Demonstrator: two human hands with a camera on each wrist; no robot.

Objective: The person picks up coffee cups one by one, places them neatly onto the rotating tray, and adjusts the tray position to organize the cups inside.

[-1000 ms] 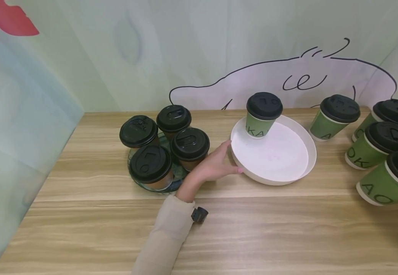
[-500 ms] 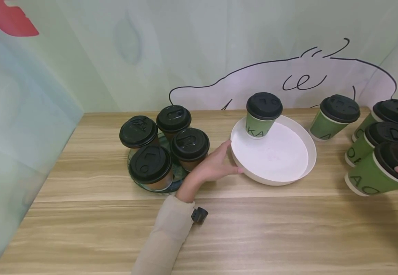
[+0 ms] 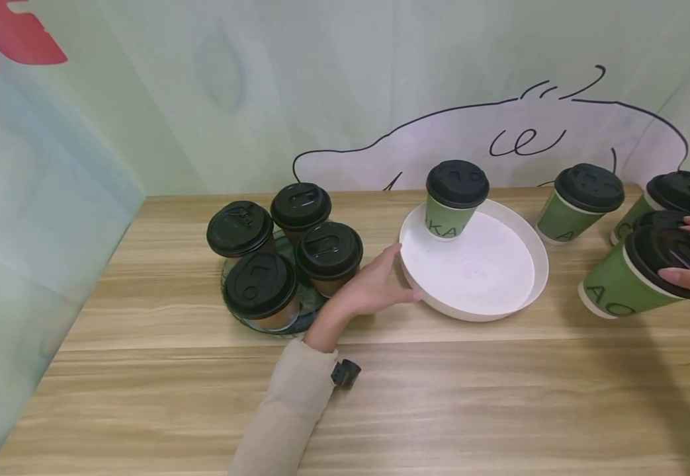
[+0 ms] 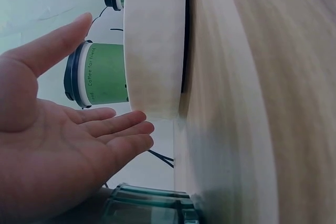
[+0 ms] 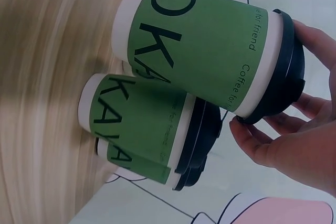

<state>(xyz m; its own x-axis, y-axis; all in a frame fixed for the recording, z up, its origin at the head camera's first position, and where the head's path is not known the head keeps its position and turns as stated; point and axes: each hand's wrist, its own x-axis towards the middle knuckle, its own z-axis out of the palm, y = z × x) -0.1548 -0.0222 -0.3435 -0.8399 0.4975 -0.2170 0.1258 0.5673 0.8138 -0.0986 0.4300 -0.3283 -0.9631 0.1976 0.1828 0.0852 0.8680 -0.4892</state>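
Note:
My right hand point(image 5: 310, 148) grips a green paper coffee cup point(image 3: 624, 281) by its black lid, thumb on one side and fingers on the other. The cup tilts a little and hangs over the table, overlapping the cups behind it. My left hand point(image 3: 377, 284) stays at the left side of a round white tray point(image 3: 481, 277), its fingers extended. In the left wrist view, its fingertips are right at the tray's wall point(image 4: 155, 40). One lidded green cup point(image 3: 452, 215) stands upright inside the tray, near the back edge.
Several lidded green cups, one of them point(image 3: 573, 211) nearest the tray, stand at the right. Left of the tray, several brown cups with black lids point(image 3: 261, 284) crowd a greenish glass plate point(image 3: 309, 301). A printed backdrop point(image 3: 345, 99) rises behind the table point(image 3: 470, 396).
My right hand has come in from the right edge, carrying the green cup leftward and up, so it now covers much of the cup behind. My left hand and the tray have kept still.

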